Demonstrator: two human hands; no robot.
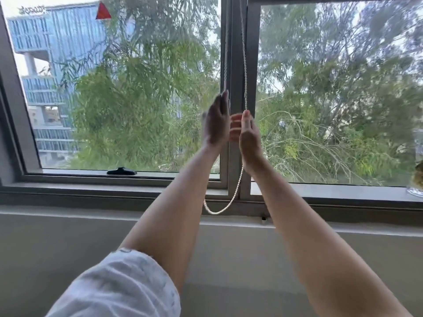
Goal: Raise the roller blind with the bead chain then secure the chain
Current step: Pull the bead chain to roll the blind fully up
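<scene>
Blurring both hands' (231, 129) grip on bead chain (245, 65), blind unseen.

Both arms reaching up to mid frame, left hand (216, 121) flat with fingers straight, right hand (248, 133) loosely curled.

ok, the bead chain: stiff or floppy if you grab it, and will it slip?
Probably floppy: the chain sags in a slack loop below the hands, near the sill. Likely light, since the strands hang thin and straight down the frame. The beads may give some grip, though both the left hand and right hand look open, so no pinch confirms it.
</scene>
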